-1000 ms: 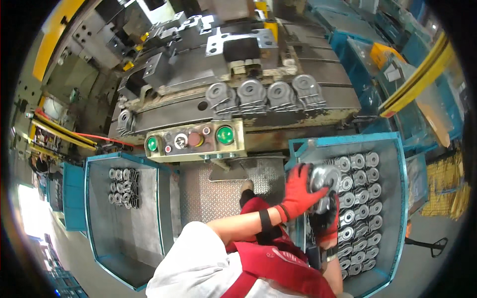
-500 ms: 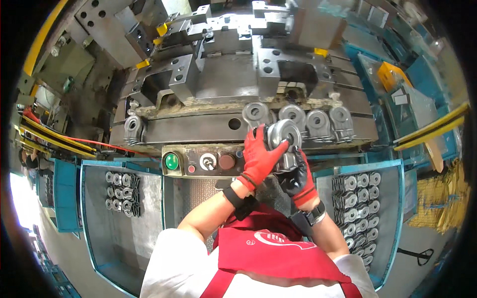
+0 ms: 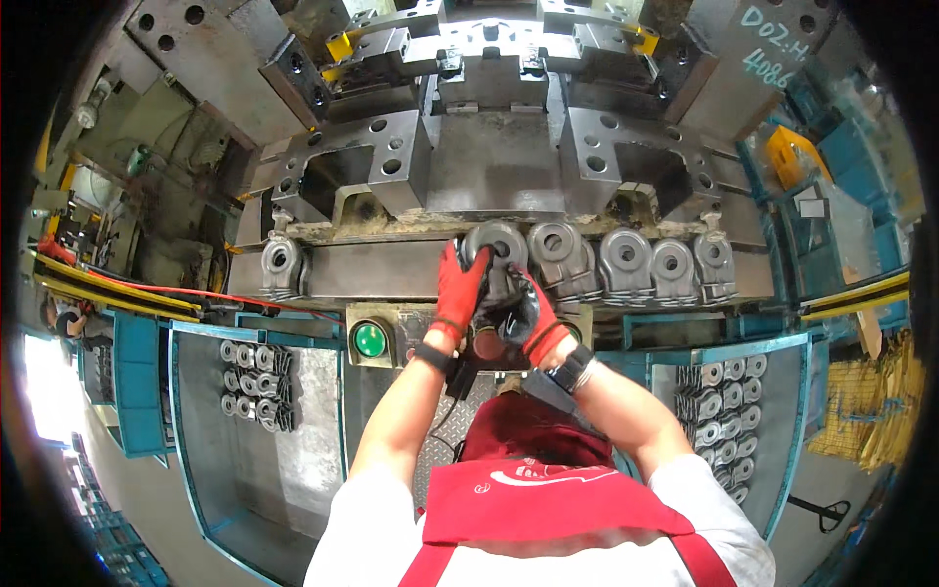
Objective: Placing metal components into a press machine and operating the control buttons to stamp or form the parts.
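Both my hands wear red gloves with dark palms. Between them is a stack of grey stamped metal brackets with a round ringed end, at the front ledge of the press. My left hand grips the stack's left side, its fingers near the ring. From the right and below, my right hand closes around the lower part, which the gloves partly hide. Just right of the held stack stands another bracket stack, with several more along the ledge, such as the bracket stack. One lone bracket stack stands at the ledge's left end.
Beyond the ledge lies the press die with heavy steel blocks. A control panel with a green button sits below my hands. Blue-rimmed bins, the left bin and the right bin, hold rows of brackets. Yellow bars flank both sides.
My hands have carried the bracket stack leftward, from in front of the row to a spot at its left end. The head view has shifted slightly.
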`<state>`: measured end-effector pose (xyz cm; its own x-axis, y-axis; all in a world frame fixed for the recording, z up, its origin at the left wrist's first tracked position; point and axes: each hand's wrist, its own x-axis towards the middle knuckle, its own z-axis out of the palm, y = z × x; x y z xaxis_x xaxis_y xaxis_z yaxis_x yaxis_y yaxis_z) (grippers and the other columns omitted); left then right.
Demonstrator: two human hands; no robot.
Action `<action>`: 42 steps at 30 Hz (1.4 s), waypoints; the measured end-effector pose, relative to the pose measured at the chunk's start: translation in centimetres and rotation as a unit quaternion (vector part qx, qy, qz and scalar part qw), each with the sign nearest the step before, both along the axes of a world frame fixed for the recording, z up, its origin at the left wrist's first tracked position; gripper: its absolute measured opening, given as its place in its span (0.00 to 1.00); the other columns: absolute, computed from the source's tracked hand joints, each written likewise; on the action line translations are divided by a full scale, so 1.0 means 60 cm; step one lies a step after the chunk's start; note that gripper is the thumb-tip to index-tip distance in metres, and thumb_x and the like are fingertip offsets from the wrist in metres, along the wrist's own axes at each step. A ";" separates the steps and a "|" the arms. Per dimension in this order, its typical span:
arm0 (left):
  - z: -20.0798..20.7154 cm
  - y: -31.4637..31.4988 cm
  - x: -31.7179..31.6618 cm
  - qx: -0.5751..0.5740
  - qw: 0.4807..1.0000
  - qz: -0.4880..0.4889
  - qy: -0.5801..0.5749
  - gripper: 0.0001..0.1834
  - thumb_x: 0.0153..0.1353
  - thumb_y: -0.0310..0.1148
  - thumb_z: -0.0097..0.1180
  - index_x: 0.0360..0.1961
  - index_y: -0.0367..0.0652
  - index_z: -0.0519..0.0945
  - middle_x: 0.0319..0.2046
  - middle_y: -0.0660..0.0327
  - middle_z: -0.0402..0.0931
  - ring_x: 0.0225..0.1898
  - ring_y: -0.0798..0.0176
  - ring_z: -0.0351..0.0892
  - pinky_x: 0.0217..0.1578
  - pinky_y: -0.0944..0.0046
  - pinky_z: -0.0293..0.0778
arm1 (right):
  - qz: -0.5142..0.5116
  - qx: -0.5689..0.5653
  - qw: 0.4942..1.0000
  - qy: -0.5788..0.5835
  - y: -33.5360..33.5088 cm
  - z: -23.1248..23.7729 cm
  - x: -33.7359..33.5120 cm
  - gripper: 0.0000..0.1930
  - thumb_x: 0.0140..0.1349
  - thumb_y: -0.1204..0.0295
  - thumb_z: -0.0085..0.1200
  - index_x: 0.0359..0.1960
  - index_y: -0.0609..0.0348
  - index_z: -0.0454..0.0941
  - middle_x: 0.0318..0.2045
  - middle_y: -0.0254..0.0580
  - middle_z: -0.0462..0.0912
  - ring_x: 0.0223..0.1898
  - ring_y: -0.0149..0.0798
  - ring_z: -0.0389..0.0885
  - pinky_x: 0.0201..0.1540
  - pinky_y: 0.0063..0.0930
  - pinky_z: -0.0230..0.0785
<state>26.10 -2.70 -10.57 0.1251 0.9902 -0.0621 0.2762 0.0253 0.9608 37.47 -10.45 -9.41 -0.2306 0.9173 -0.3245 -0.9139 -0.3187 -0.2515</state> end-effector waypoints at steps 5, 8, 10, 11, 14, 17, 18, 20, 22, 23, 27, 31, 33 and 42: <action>-0.065 0.021 0.024 0.021 0.991 -0.031 0.131 0.46 0.52 0.58 0.52 0.64 0.39 0.51 0.63 0.47 0.51 0.66 0.46 0.45 0.60 0.44 0.45 | 0.182 0.137 0.962 -0.151 -0.019 0.032 0.052 0.18 0.54 0.81 0.51 0.48 0.60 0.71 0.44 0.39 0.78 0.44 0.28 0.76 0.48 0.25 0.70; -0.080 0.031 0.026 0.023 0.987 -0.035 0.156 0.47 0.52 0.59 0.52 0.64 0.39 0.51 0.63 0.46 0.51 0.66 0.45 0.44 0.61 0.45 0.44 | 0.140 0.228 0.918 -0.291 -0.059 0.056 0.060 0.14 0.62 0.74 0.44 0.49 0.63 0.70 0.43 0.39 0.78 0.43 0.31 0.76 0.46 0.25 0.71; -0.073 0.031 0.016 0.097 0.988 -0.047 0.108 0.47 0.54 0.58 0.51 0.63 0.34 0.51 0.63 0.42 0.48 0.66 0.43 0.43 0.63 0.49 0.43 | 0.156 0.116 0.979 -0.057 -0.086 0.056 0.073 0.17 0.65 0.68 0.41 0.52 0.63 0.67 0.47 0.37 0.75 0.45 0.31 0.76 0.49 0.25 0.69; -0.062 0.042 0.010 0.024 0.977 -0.056 0.204 0.44 0.57 0.55 0.49 0.62 0.29 0.51 0.63 0.39 0.47 0.65 0.41 0.43 0.64 0.52 0.41 | 0.148 0.121 0.979 -0.068 -0.101 0.048 0.082 0.17 0.66 0.67 0.40 0.52 0.63 0.67 0.47 0.37 0.75 0.45 0.31 0.76 0.50 0.25 0.69; -0.017 -0.002 -0.010 0.062 0.965 -0.007 0.255 0.40 0.62 0.45 0.48 0.64 0.32 0.45 0.66 0.44 0.39 0.67 0.49 0.40 0.65 0.56 0.37 | 0.024 0.162 0.967 -0.196 -0.202 0.004 0.133 0.18 0.66 0.66 0.40 0.53 0.61 0.67 0.46 0.37 0.76 0.45 0.32 0.76 0.50 0.28 0.68; 0.048 -0.097 0.004 0.154 0.986 -0.057 0.002 0.35 0.62 0.35 0.50 0.65 0.35 0.48 0.66 0.49 0.43 0.68 0.55 0.41 0.65 0.58 0.37 | -0.083 0.159 0.914 -0.363 -0.307 -0.066 0.176 0.17 0.64 0.67 0.44 0.52 0.58 0.69 0.43 0.37 0.77 0.44 0.32 0.76 0.50 0.31 0.69; 0.067 -0.120 0.014 0.187 0.973 -0.132 -0.013 0.34 0.62 0.32 0.48 0.65 0.35 0.49 0.66 0.49 0.46 0.66 0.56 0.45 0.64 0.58 0.41 | -0.102 -0.030 0.965 -0.241 -0.329 -0.095 0.184 0.16 0.60 0.68 0.49 0.49 0.59 0.70 0.42 0.38 0.78 0.43 0.32 0.77 0.48 0.31 0.70; 0.080 -0.146 0.054 0.097 0.979 -0.165 -0.074 0.26 0.64 0.29 0.45 0.61 0.31 0.57 0.60 0.49 0.58 0.59 0.58 0.59 0.60 0.60 0.54 | -0.186 0.005 0.835 -0.517 -0.404 -0.145 0.195 0.16 0.59 0.69 0.50 0.49 0.60 0.71 0.43 0.41 0.78 0.43 0.34 0.78 0.47 0.32 0.70; 0.080 -0.164 0.091 0.022 0.958 -0.267 -0.098 0.21 0.63 0.27 0.46 0.56 0.30 0.64 0.55 0.52 0.64 0.51 0.61 0.68 0.54 0.62 0.63 | -0.247 -0.212 0.912 -0.250 -0.463 -0.187 0.191 0.18 0.55 0.71 0.51 0.49 0.60 0.71 0.44 0.46 0.78 0.42 0.41 0.78 0.45 0.35 0.70; 0.070 -0.169 0.121 -0.033 0.983 -0.182 0.000 0.23 0.62 0.29 0.50 0.56 0.31 0.64 0.52 0.54 0.67 0.49 0.62 0.69 0.53 0.62 0.64 | -0.266 -0.207 0.866 -0.369 -0.487 -0.203 0.203 0.17 0.55 0.71 0.51 0.48 0.59 0.72 0.43 0.47 0.79 0.41 0.42 0.79 0.44 0.35 0.70; 0.049 -0.240 0.209 -0.086 0.944 -0.308 0.082 0.25 0.57 0.27 0.56 0.55 0.34 0.66 0.51 0.55 0.69 0.48 0.65 0.69 0.50 0.66 0.66 | -0.233 -0.358 0.730 -0.533 -0.639 -0.250 0.244 0.14 0.55 0.69 0.54 0.44 0.57 0.73 0.38 0.44 0.80 0.40 0.38 0.79 0.42 0.31 0.70; 0.045 -0.343 0.300 -0.109 0.867 -0.459 0.157 0.22 0.59 0.29 0.53 0.54 0.34 0.67 0.47 0.56 0.72 0.47 0.64 0.72 0.50 0.65 0.66 | -0.158 -0.443 0.610 -0.638 -0.803 -0.338 0.309 0.12 0.55 0.71 0.56 0.40 0.57 0.74 0.33 0.40 0.81 0.35 0.32 0.78 0.38 0.28 0.70; 0.018 -0.397 0.351 -0.341 0.777 -0.529 -0.020 0.20 0.61 0.31 0.49 0.54 0.37 0.68 0.46 0.54 0.73 0.49 0.60 0.73 0.52 0.62 0.67 | -0.230 -0.442 0.541 -0.678 -0.878 -0.405 0.316 0.14 0.56 0.71 0.55 0.44 0.58 0.72 0.34 0.41 0.80 0.35 0.34 0.78 0.39 0.29 0.70; -0.212 -0.621 0.527 -0.212 0.663 -0.703 0.145 0.20 0.65 0.36 0.42 0.54 0.34 0.67 0.47 0.54 0.73 0.48 0.60 0.74 0.51 0.62 0.69 | -0.490 -0.426 0.750 -0.124 -0.992 -0.687 0.298 0.34 0.49 0.66 0.61 0.57 0.59 0.57 0.44 0.46 0.70 0.43 0.39 0.72 0.48 0.38 0.67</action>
